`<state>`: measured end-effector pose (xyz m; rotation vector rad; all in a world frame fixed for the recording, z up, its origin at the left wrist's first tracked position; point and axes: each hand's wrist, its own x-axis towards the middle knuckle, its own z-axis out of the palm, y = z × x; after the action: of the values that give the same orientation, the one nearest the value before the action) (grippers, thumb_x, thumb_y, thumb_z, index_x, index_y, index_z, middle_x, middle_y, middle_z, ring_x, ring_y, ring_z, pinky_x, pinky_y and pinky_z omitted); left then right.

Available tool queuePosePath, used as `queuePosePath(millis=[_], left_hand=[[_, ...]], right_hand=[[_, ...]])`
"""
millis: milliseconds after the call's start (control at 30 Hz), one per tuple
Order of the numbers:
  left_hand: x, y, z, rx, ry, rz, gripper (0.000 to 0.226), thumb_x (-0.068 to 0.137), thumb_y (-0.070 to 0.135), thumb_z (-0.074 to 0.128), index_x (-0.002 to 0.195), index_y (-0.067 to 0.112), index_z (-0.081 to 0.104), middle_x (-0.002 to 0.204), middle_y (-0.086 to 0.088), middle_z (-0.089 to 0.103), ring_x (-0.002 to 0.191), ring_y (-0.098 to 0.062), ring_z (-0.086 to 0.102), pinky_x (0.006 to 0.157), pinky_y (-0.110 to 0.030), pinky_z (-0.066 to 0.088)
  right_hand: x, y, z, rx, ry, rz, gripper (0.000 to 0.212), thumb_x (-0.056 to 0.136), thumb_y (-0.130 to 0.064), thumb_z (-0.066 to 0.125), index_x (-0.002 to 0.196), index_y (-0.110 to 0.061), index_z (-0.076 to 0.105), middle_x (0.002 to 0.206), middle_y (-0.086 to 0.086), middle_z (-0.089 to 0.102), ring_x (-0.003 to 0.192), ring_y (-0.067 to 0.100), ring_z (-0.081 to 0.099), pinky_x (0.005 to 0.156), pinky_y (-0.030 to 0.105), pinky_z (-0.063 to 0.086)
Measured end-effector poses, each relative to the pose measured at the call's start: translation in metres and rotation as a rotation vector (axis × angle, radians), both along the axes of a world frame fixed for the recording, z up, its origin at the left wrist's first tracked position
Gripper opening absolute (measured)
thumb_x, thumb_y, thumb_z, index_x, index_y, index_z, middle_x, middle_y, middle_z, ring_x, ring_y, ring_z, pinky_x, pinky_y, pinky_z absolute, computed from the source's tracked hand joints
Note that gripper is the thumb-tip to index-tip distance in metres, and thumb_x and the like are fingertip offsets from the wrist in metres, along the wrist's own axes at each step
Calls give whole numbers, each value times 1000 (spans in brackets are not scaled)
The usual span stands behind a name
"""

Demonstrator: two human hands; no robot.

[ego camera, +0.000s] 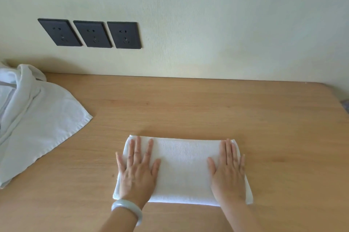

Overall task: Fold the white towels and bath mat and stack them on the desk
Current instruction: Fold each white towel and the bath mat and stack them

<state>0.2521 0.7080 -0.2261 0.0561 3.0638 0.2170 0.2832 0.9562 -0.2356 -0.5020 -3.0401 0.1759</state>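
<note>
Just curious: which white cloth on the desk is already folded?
The small towel under the left hand and right hand; the left pile lies crumpled.

White folded towel, white crumpled linen (one grey stripe), tan wood-grain desk, black sockets, pale jade bangle

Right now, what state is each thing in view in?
folded towel: folded into a flat rectangle, lying on the desk.
left hand: flat, fingers straight, pressing the towel's left end.
right hand: flat, pressing its right end.
unfolded linens: loose and rumpled at the desk's left side.
wall sockets: three, nothing plugged in.
</note>
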Motion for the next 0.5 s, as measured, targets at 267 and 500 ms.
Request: queuePosePath(millis=[267, 500], left_hand=[[-2, -1, 7, 127, -70, 82, 70, 96, 61, 12, 155, 25, 14, 163, -10, 6, 150, -21, 3, 118, -42, -5], [24, -49, 40, 516, 2, 336, 47, 91, 29, 60, 136, 26, 47, 130, 11, 47, 124, -16, 42, 104, -28, 31]], right_hand=[[4, 10, 2, -33, -56, -22, 73, 98, -56, 3, 150, -9, 27, 157, 4, 27, 144, 19, 17, 114, 50, 11], [-28, -89, 48, -132, 126, 522, 63, 102, -40, 6, 142, -9, 43, 151, 7, 39, 143, 23, 28, 113, 43, 18]])
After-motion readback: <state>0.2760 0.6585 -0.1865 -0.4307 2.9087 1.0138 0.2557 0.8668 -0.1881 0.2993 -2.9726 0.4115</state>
